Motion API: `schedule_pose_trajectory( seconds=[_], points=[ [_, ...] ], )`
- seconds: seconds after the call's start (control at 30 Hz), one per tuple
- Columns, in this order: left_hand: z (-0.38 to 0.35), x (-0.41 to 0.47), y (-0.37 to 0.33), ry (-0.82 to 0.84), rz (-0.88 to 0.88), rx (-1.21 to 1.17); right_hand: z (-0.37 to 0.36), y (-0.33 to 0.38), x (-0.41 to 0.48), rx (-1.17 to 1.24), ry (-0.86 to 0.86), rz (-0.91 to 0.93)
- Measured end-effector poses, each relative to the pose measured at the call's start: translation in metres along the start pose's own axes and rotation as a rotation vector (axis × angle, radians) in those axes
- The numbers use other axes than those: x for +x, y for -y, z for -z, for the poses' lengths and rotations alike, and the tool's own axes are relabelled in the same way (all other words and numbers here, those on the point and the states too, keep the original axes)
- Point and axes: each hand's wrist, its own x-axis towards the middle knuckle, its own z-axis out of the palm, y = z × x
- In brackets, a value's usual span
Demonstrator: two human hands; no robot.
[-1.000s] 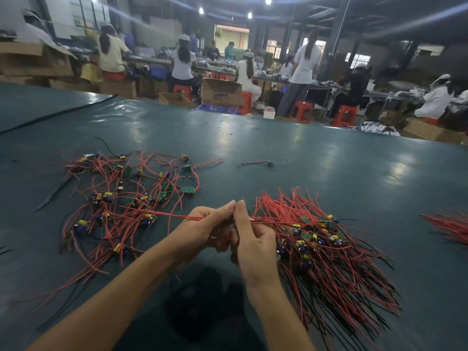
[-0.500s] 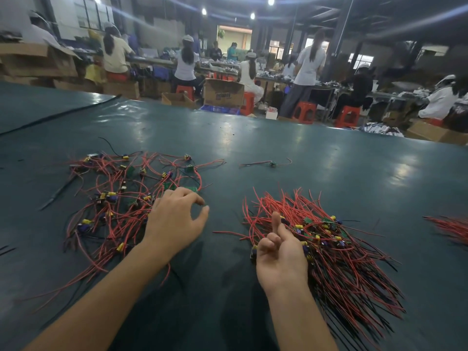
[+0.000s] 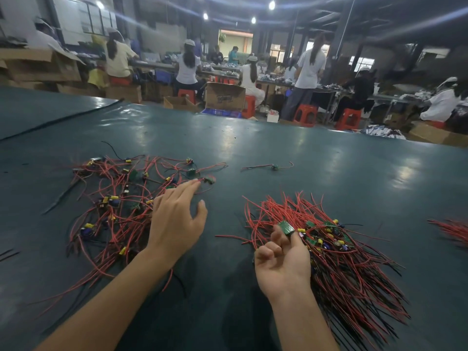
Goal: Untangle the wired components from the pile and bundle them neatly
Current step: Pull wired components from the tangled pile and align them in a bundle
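Since half a second ago the left hand [image 3: 177, 224] has uncurled and reached forward; its fingers are now straight and spread, holding nothing, the tips just beside a small green board [image 3: 209, 179] at the right edge of the tangled pile [image 3: 114, 198]. Now the right hand [image 3: 281, 262] pinches a green module [image 3: 286, 228] between thumb and forefinger, above the near-left edge of the sorted bundle [image 3: 342, 262]. Between pile and bundle lies a strip of bare table [image 3: 278, 148]. One stray component [image 3: 273, 167] lies apart, farther back; more red wires [image 3: 453, 231] reach the right frame edge.
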Motion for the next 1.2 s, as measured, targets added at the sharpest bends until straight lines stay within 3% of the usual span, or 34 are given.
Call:
schedule_pose_trajectory(
  seconds=[0.1, 0.2, 0.33, 0.47, 0.77, 0.93, 1.07, 1.2],
  points=[
    [0.005, 0.001, -0.009, -0.079, -0.114, -0.132, 0.000, -0.001, 0.001, -0.028, 0.040, -0.048],
    [0.012, -0.001, -0.017, -0.157, -0.319, -0.185, -0.004, -0.006, 0.000, -0.218, 0.133, -0.033],
    [0.018, -0.008, -0.030, -0.208, -0.625, -0.276, -0.009, -0.010, -0.007, -0.498, 0.261, 0.166],
    [0.018, -0.013, -0.038, -0.136, -0.751, -0.322, -0.011, -0.005, -0.010, -0.456, 0.254, 0.346],
    [0.013, -0.008, -0.027, 0.095, -0.703, -0.173, -0.009, 0.003, -0.005, -0.401, 0.032, 0.523],
    [0.004, -0.011, -0.023, 0.152, -0.385, 0.086, -0.006, 0.005, 0.001, -0.410, -0.017, 0.576],
    [0.008, -0.009, -0.028, 0.068, -0.370, -0.110, -0.006, -0.001, 0.000, -0.434, 0.021, 0.610],
    [0.007, -0.014, -0.035, 0.378, -0.275, -0.382, -0.008, -0.012, -0.002, -0.458, 0.133, 0.533]
  ],
)
